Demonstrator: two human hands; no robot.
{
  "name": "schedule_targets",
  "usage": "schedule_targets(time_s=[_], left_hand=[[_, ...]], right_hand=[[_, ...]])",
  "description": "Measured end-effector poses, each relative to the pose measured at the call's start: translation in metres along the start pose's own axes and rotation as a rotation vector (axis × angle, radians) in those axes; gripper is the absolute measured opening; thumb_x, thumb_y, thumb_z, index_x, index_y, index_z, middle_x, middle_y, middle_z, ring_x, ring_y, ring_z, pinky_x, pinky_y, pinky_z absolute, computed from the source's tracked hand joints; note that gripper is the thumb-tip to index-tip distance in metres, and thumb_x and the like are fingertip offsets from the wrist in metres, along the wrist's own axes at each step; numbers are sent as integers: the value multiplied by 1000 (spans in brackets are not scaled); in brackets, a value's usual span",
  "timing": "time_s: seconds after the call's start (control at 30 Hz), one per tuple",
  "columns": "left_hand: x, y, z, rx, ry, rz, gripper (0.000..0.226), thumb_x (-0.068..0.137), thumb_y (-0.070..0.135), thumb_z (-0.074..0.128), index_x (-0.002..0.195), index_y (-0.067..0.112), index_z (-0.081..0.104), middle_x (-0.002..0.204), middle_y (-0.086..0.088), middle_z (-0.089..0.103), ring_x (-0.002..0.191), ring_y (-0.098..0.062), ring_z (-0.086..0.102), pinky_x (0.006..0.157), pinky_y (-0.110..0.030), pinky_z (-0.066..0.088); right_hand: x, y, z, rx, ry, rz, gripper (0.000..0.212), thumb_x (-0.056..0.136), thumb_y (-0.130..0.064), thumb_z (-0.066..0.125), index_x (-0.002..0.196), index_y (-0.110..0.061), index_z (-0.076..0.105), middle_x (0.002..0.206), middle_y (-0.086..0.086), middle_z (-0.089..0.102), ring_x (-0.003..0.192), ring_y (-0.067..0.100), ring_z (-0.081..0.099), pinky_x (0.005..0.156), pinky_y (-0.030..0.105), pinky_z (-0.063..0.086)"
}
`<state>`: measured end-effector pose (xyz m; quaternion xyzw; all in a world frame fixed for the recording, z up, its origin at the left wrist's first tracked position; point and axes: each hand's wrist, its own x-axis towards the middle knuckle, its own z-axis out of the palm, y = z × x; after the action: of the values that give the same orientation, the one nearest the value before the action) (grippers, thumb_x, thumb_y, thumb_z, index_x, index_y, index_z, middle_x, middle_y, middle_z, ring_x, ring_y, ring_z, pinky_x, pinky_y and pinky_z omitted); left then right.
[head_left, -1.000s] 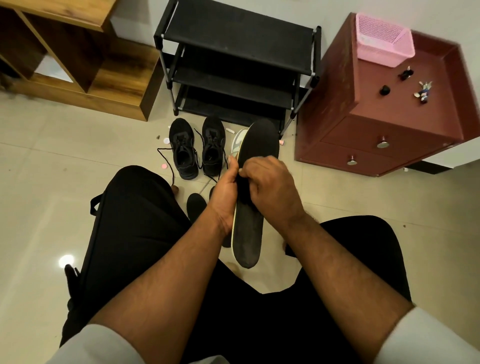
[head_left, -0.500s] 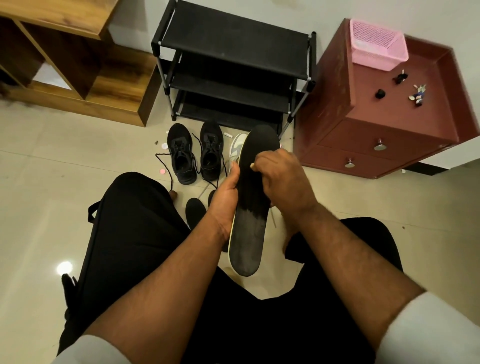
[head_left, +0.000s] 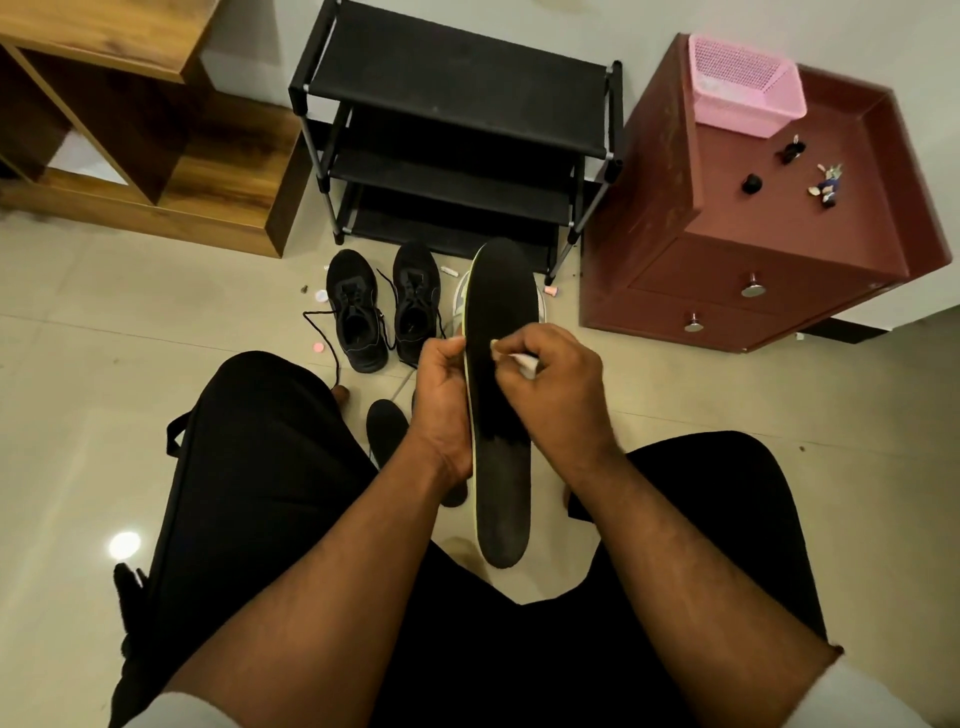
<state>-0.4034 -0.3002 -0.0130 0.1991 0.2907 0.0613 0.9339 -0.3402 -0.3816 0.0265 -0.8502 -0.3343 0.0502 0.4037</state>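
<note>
A long black insole (head_left: 501, 415) with a pale edge is held up between my knees, toe end pointing away. My left hand (head_left: 441, 395) grips its left edge around the middle. My right hand (head_left: 553, 384) is curled over the insole's right side and pinches a small white piece (head_left: 524, 360), which touches the black surface. A pair of black lace-up shoes (head_left: 384, 306) stands on the floor just beyond, laces loose. A light-coloured shoe (head_left: 460, 301) is mostly hidden behind the insole.
A black three-tier shoe rack (head_left: 457, 88) stands against the wall. A maroon drawer cabinet (head_left: 753, 260) with a pink basket (head_left: 743, 85) is at the right, a wooden shelf unit (head_left: 130, 156) at the left. Another dark insole (head_left: 387, 431) lies on the floor.
My right hand has slid from the insole's middle toward its toe half and now shows a white piece in its fingers. The left hand keeps its grip.
</note>
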Motion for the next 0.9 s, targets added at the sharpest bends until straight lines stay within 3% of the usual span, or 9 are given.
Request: schedule_targets(time_s=[0.17, 0.23, 0.33, 0.43, 0.57, 0.63, 0.77, 0.83, 0.9], left_hand=[[-3, -5, 2, 18, -27, 104, 44, 86, 38, 36, 106, 12, 65, 96, -13, 64, 92, -27, 61, 81, -37, 48], [-3, -2, 0, 43, 10, 64, 66, 91, 55, 34, 125, 4, 60, 116, -20, 63, 110, -31, 62, 90, -38, 50], [-3, 2, -1, 60, 44, -1, 106, 77, 86, 33, 136, 0, 52, 137, -22, 54, 125, -33, 56, 102, -42, 49], [-6, 3, 4, 31, 49, -3, 100, 79, 86, 27, 134, 8, 57, 133, -17, 60, 122, -29, 59, 101, -44, 49], [-4, 2, 5, -3, 35, -6, 98, 81, 84, 24, 136, 10, 56, 141, -17, 53, 131, -32, 50, 112, -49, 37], [-4, 3, 5, 9, 51, 19, 94, 83, 82, 24, 133, 10, 58, 134, -16, 59, 124, -29, 57, 103, -46, 47], [-3, 8, 4, 53, 113, 108, 82, 89, 76, 25, 109, 11, 71, 98, -12, 71, 92, -24, 70, 79, -36, 59], [-2, 9, 5, 28, 107, 102, 88, 88, 78, 20, 101, 10, 75, 97, -13, 70, 91, -25, 67, 88, -39, 55], [-2, 9, 5, -3, 83, 79, 94, 85, 81, 16, 110, 11, 73, 109, -14, 69, 100, -26, 63, 97, -43, 48]], right_hand=[[0, 6, -2, -28, -8, 160, 9, 82, -6, 66, 90, -9, 70, 89, 2, 68, 85, 12, 62, 79, 31, 56], [-6, -8, 1, 51, -90, 132, 12, 81, -5, 66, 90, -12, 70, 87, -1, 67, 83, 8, 62, 76, 26, 54], [-16, -24, 4, 100, -167, 77, 15, 79, -4, 65, 89, -14, 71, 85, -4, 67, 82, 5, 60, 74, 18, 50], [-9, -13, 2, 32, -114, 109, 13, 80, -4, 66, 89, -12, 71, 88, -2, 67, 83, 8, 61, 76, 20, 51], [2, 1, -2, -85, -53, 178, 13, 82, -4, 65, 91, -10, 71, 92, 2, 69, 87, 13, 62, 80, 27, 53], [0, -7, -1, -50, -107, 160, 14, 81, -4, 64, 91, -12, 72, 89, -1, 69, 84, 8, 62, 79, 21, 51], [-19, -28, -3, 133, -262, 180, 17, 80, -4, 65, 88, -17, 72, 80, -15, 66, 80, -3, 61, 70, 5, 44], [-23, -19, -6, 160, -246, 247, 16, 80, -5, 67, 87, -18, 73, 80, -18, 66, 80, -6, 61, 69, 4, 44], [-20, -3, -8, 104, -181, 333, 15, 80, -7, 69, 87, -20, 73, 81, -16, 66, 78, -4, 61, 71, 9, 46]])
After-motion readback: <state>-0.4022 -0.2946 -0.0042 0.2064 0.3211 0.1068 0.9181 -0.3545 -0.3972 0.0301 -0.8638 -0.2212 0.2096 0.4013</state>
